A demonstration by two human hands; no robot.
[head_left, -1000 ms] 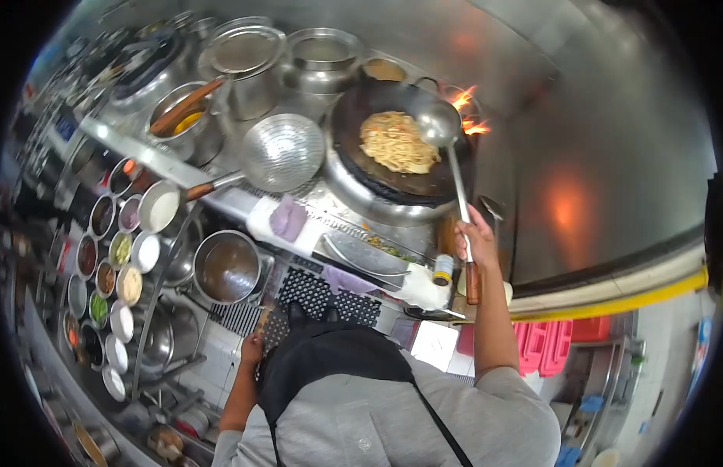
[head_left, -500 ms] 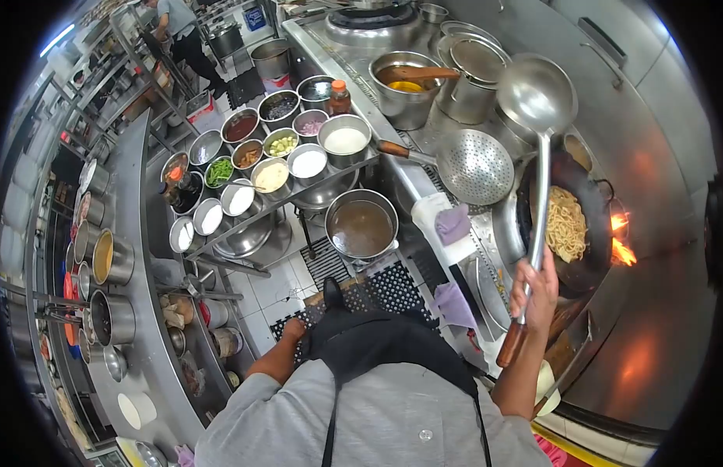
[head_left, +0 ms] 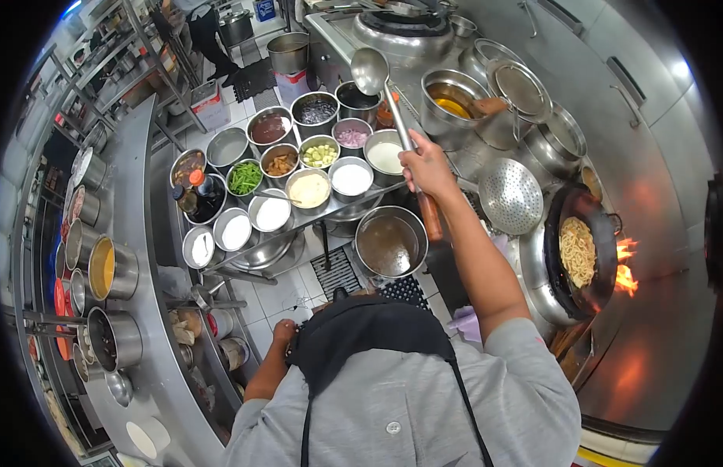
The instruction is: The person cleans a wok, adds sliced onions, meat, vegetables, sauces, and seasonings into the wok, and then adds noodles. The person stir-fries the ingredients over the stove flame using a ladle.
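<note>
My right hand is closed around the metal shaft of a long ladle, just above its wooden grip. The ladle's bowl is over the far edge of the seasoning pots, near a pot of dark liquid. Below the hand stands a pot of white powder or liquid. My left hand hangs low beside the black apron; its fingers are mostly hidden. Noodles lie in a black wok on the right, with flames at its far side.
Beside the wok rests a perforated strainer. A pot of yellow oil stands behind it. Several seasoning pots, one with chopped greens, fill the rack. A large pot of cloudy liquid sits lower. Steel counter runs along the left.
My right hand has swung left with the ladle, from beside the wok to over the seasoning pots. The view has shifted, and my left hand remains low at my side.
</note>
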